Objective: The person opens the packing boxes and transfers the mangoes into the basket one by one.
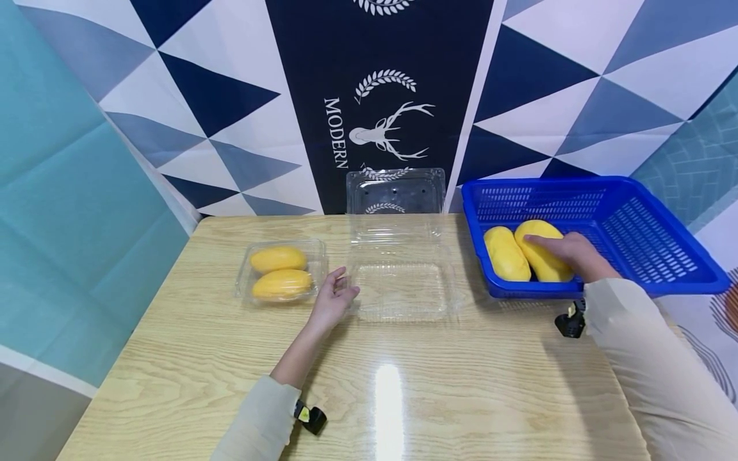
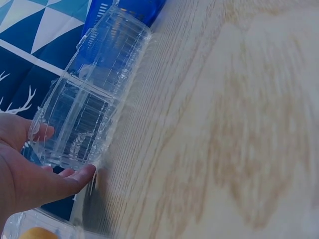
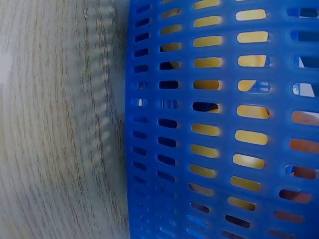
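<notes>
Inside the blue basket (image 1: pixel 663 289), my right hand (image 1: pixel 576 253) grips the right one of two yellow mangoes (image 1: pixel 542 246). Its thumb lies over the top of the fruit and the other fingers are mostly hidden. The second mango (image 1: pixel 506 256) lies alongside to the left. My left hand (image 1: pixel 333 298) is at the left edge of a clear plastic clamshell box (image 1: pixel 403 310), whose lid stands raised at the back. In the left wrist view its loosely bent fingers and thumb (image 2: pixel 82 178) are spread at the near end of the box.
Left of my left hand sits another clear box (image 1: pixel 245 291) with two yellow mangoes (image 1: pixel 282 285) in it. The wooden table (image 1: pixel 461 390) ends at a patterned cloth (image 1: pixel 380 38) behind. In the right wrist view the basket's slotted wall (image 3: pixel 227 119) fills most of the picture.
</notes>
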Demonstrator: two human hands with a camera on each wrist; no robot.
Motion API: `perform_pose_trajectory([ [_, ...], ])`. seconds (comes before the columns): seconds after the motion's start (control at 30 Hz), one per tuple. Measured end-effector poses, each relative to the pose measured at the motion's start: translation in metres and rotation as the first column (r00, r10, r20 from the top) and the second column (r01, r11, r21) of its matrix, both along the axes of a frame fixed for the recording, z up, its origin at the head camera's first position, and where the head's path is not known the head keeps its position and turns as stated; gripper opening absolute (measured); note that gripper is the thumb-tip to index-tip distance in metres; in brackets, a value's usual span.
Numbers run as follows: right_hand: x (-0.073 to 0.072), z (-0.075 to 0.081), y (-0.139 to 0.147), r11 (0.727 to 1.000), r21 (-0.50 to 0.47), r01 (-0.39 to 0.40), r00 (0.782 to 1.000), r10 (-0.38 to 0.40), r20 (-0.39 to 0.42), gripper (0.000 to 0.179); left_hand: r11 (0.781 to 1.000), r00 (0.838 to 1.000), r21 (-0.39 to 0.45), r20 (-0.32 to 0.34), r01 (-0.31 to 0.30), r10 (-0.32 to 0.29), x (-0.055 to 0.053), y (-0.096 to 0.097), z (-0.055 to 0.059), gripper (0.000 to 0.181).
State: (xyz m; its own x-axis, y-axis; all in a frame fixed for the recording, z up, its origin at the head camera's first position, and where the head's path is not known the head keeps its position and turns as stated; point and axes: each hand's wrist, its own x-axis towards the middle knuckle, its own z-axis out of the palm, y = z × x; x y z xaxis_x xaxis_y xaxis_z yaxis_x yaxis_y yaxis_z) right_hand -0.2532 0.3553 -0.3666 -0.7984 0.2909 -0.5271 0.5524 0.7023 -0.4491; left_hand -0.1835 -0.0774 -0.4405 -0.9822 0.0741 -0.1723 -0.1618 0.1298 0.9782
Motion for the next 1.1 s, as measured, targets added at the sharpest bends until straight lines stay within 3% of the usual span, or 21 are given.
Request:
perform_pose_trajectory([
  [0.47,0.0010,-0.0010,0.0021,0.999,-0.033,0.020,1.000,-0.019,0.021,0.097,1.000,1.000,-0.006,-0.017,-0.011,0.011,0.0003,0.0016,-0.0025,0.059],
  [0.77,-0.0023,-0.0038,0.0042,1.000,-0.023,-0.019,1.000,0.020,0.022,0.103,1.000,1.000,-0.024,0.006,-0.008,0.008,0.0034,0.0026,0.0002,0.059],
  [1.1,-0.0014,-0.0031,0.0045,1.000,-0.011,-0.024,1.000,0.024,-0.017,0.090,1.000,1.000,-0.009,0.016,-0.012,0.012,0.0037,0.0028,0.0022,0.061],
])
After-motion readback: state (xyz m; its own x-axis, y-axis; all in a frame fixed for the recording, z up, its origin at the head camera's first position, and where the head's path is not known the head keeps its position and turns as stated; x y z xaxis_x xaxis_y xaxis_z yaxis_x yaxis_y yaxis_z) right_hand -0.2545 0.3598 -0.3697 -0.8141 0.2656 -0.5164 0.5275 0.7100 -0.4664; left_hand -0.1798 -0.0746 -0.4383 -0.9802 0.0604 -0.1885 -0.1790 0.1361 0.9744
